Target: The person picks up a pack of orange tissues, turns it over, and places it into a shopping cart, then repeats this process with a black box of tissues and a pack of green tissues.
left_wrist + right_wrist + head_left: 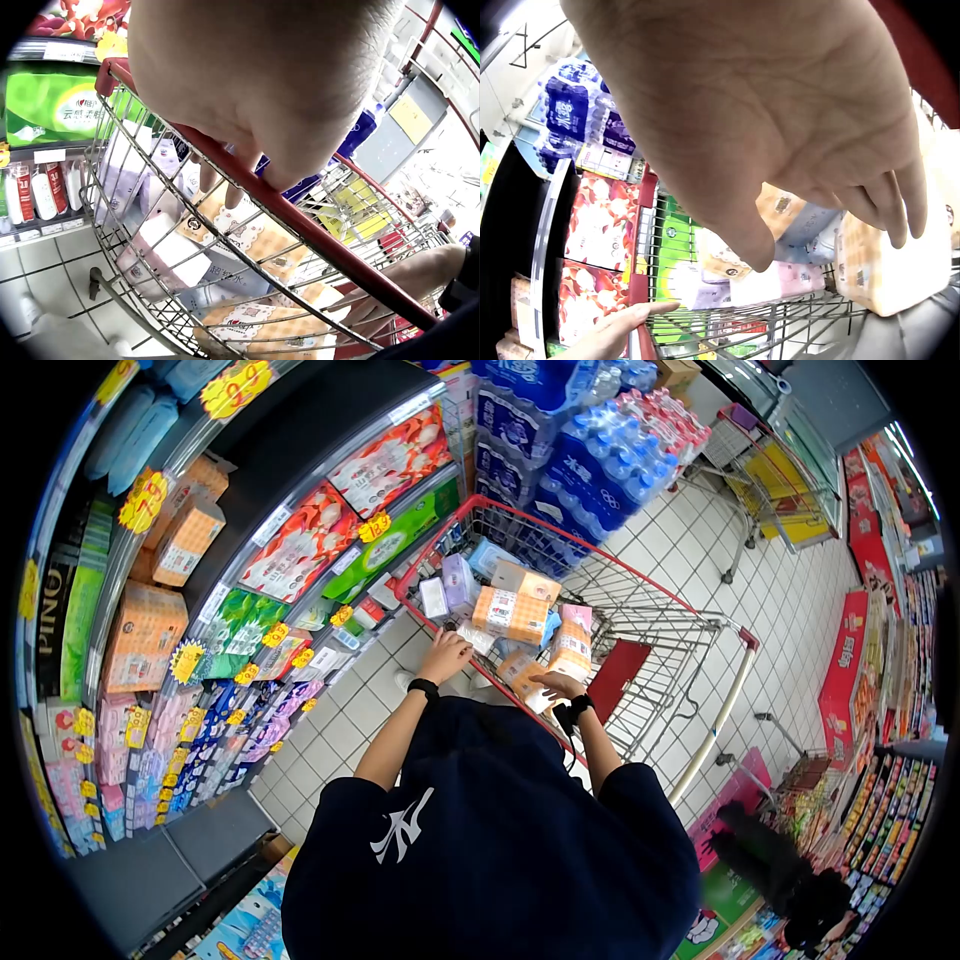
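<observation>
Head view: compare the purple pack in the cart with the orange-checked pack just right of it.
The purple pack is pale purple, while the orange-checked pack bears an orange check. The purple pack's longer side runs up the picture; the orange-checked pack's runs across it. Both lie inside the cart.

Looks, in the head view, steeply down and forward over the dark shirt (490,840), with the widest reach of the three: the shelf (310,435) at left, the cart (618,672) at upper centre. Looks, in the left wrist view, from very close to the left hand (259,82), large at top centre, slanting down across the red rim (330,238). Looks, in the right wrist view, just as closely past the right hand (780,112), large along the top, toward the shelf at left. Shared by all three: cart and packs (510,613). Shared by both wrist views: the green pack (56,109), left of frame centre.
</observation>
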`<state>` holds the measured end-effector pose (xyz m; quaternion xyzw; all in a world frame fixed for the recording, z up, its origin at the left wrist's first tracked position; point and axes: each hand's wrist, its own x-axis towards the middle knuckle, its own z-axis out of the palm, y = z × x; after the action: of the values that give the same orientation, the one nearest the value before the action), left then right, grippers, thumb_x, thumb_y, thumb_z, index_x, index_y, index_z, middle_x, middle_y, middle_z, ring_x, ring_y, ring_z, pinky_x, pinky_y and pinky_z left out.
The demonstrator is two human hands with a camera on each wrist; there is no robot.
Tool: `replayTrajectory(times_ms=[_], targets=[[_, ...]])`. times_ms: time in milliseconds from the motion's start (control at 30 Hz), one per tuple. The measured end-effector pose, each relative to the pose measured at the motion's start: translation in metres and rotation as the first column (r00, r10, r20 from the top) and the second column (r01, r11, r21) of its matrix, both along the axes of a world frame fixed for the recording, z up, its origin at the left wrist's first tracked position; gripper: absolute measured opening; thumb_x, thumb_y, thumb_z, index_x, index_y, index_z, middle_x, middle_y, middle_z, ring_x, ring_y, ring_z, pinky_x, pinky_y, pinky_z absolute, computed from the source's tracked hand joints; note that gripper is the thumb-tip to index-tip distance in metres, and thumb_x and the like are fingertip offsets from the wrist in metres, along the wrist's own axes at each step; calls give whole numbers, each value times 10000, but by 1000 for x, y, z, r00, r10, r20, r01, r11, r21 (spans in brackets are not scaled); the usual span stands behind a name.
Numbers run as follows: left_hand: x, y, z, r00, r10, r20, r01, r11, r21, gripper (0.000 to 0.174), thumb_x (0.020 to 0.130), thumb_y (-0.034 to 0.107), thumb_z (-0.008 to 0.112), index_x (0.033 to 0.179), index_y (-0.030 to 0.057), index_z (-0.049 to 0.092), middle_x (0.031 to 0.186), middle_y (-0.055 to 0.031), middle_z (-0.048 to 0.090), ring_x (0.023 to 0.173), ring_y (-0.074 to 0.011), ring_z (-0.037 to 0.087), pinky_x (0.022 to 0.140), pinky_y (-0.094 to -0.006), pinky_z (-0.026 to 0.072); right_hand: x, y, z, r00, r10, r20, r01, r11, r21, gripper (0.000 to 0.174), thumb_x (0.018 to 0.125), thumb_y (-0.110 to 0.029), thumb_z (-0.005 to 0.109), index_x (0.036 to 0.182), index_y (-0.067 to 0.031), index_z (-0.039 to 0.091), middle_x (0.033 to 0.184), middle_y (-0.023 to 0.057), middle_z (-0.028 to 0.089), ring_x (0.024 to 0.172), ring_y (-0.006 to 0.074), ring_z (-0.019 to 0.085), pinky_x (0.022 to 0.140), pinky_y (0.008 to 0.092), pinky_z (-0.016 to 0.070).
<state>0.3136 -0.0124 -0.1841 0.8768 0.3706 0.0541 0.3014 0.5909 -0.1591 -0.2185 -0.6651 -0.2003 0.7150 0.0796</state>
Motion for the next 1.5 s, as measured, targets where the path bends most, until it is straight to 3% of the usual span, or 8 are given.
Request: replayTrajectory(times_ms=[167,300,600,900,1033,1167,1200,1500], targets=[[-5,6,-11,1000,7,-2,-7,1000,-13,341,866,352,508,1038,93,649,1172,-74,563,1258,-266,353,1103,-483,122,-19,31,29,997,63,35,-68,985,157,751,815,-510,579,1323,0,365,1381,180,352,1210,323,439,954,410,408],[-15,12,-8,999,43,-4,-43,997,-59,349,879,366,499,1063,104,637,1244,-70,521,1300,-265,307,1099,-505,111,-40,73,57,907,414,78,-420,879,225,654,849,-556,490,1342,-134,413,1329,101,453,1209,270,443,950,390,401],[-43,27,-1,994,98,54,-84,971,-224,368,892,319,486,1198,122,542,1425,-85,334,1372,-287,168,1068,-574,153,-102,129,72,622,723,301,-776,520,357,751,792,-694,417,1230,-98,548,1229,158,549,1164,321,484,986,390,355],[-65,50,-9,995,-29,98,69,898,-434,451,916,361,443,1310,141,456,1473,-146,224,1386,-340,62,1062,-561,169,-114,161,36,487,779,394,-873,444,202,690,774,-644,495,1030,-22,648,1052,175,638,975,349,593,862,398,442],[-80,58,6,982,61,181,78,737,-672,463,927,312,461,1339,105,422,1502,-168,82,1383,-311,102,1096,-329,173,-117,167,34,450,805,386,-892,420,165,687,768,-637,509,1009,-10,654,1035,181,642,955,351,601,844,397,451],[-106,69,0,983,141,118,6,615,-788,470,908,338,480,1280,50,481,1364,-187,411,1253,-272,401,1027,-312,313,-125,173,32,388,775,498,-921,341,188,601,774,-585,538,901,-16,686,898,174,671,841,322,628,765,396,471],[-117,69,-3,976,171,132,-32,720,-693,496,906,339,479,1280,13,465,1319,-169,471,1198,-243,458,997,-319,348,-132,177,36,385,773,504,-923,308,233,603,776,-570,538,932,-4,671,919,190,663,846,324,627,773,393,471],[-192,94,31,869,464,171,-266,731,-629,555,895,372,513,1287,-14,435,1273,-173,499,1187,-243,463,991,-313,358,-168,217,22,313,807,501,-944,205,258,573,750,-526,582,914,19,647,890,236,641,840,365,616,749,406,470]])
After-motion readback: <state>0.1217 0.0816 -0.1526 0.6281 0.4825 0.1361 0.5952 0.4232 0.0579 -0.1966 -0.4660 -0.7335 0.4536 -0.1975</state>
